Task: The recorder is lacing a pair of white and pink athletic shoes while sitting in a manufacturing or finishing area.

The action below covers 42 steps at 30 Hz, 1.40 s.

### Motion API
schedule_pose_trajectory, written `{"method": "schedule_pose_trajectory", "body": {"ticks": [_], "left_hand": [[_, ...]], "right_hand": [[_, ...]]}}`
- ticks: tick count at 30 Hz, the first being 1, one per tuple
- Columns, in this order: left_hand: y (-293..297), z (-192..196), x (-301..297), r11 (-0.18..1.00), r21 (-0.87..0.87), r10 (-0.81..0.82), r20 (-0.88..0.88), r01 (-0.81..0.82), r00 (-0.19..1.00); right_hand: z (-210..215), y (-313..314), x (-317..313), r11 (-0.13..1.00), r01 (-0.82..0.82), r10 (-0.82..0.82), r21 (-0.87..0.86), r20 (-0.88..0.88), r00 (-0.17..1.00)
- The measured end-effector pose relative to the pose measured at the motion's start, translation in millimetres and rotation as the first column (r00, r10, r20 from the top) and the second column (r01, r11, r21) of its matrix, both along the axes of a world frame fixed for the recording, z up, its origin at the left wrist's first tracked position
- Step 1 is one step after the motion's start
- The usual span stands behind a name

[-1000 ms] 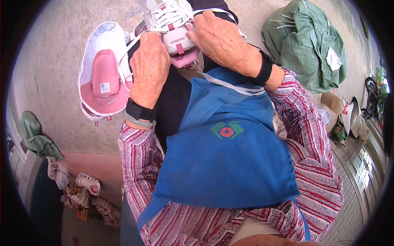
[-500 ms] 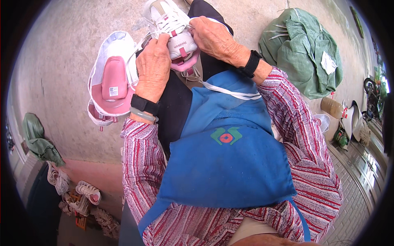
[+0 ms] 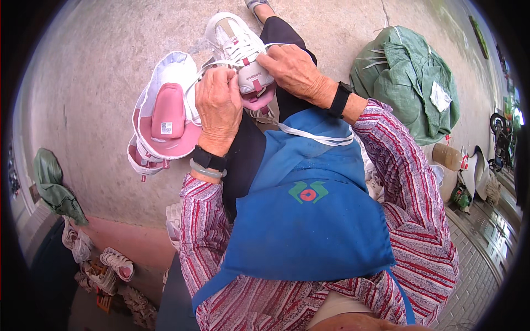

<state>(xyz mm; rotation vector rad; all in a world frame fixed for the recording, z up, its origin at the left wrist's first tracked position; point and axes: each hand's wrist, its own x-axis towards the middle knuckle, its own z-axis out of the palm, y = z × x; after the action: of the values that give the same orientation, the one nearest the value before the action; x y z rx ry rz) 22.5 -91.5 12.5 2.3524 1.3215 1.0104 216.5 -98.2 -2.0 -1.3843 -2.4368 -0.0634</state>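
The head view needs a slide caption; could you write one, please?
Left hand and right hand hold flat white laces on a pink-collared white sneaker.

Shoe: mesh + smooth synth.; apron: matt cloth; sack: crinkly woven plas.; floor: rough conc.
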Motion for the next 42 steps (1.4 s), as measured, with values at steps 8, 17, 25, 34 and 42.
{"method": "schedule_pose_trajectory", "body": {"ticks": [8,17,25,34,42], "left_hand": [[-45,12,-3,0.985,-0.171,0.012,0.132,0.010,0.991],[-87,55,-7,0.941,-0.275,-0.049,0.472,0.200,0.880],[-104,97,31,0.767,-0.140,-0.387,0.679,0.627,0.624],[-59,23,26,0.106,-0.444,0.796,0.574,0.890,0.192],[-85,65,-11,-0.090,-0.672,0.191,0.713,0.736,0.674]], "right_hand": [[13,11,-22,0.998,0.007,-0.027,0.060,0.339,0.940],[90,-19,-31,0.914,-0.169,-0.131,-0.368,-0.664,0.736],[76,-56,-20,0.561,-0.434,-0.633,-0.705,-0.703,0.324],[147,-107,-27,0.186,-0.948,-0.324,-0.259,-0.927,0.190],[129,-107,25,0.345,-0.533,-0.660,-0.773,-0.603,0.448]]}}
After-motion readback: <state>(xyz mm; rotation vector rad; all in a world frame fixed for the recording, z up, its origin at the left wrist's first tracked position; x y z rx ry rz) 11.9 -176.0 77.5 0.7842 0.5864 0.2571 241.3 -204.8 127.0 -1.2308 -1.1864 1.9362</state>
